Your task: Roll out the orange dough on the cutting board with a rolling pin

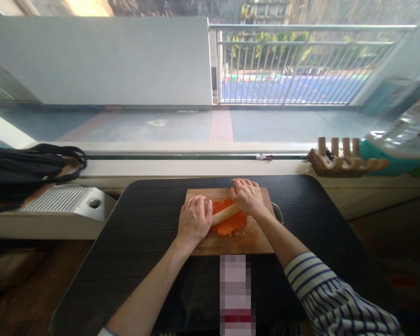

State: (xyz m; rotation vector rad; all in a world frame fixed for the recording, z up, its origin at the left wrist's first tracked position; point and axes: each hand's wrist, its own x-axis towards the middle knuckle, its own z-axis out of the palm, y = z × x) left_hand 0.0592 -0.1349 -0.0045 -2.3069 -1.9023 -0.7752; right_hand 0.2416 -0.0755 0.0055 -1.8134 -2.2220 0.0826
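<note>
A wooden rolling pin (227,215) lies slantwise across a flattened sheet of orange dough (227,227). My left hand (195,218) is closed around the pin's near left end, and my right hand (247,196) grips its far right end. Both ends of the pin are hidden under my fingers. Beneath the dough is a wooden cutting board (196,247) with a metal handle (279,212) at its right side. Pale flour or crumbs (248,227) are scattered on the board at the dough's right edge.
The board rests on a black table (143,242) in front of a window sill (182,168). On the sill at right stand a wooden rack with pegs (339,161) and a teal container (378,154). At left are a black bag (24,163) and a white vented unit (66,204).
</note>
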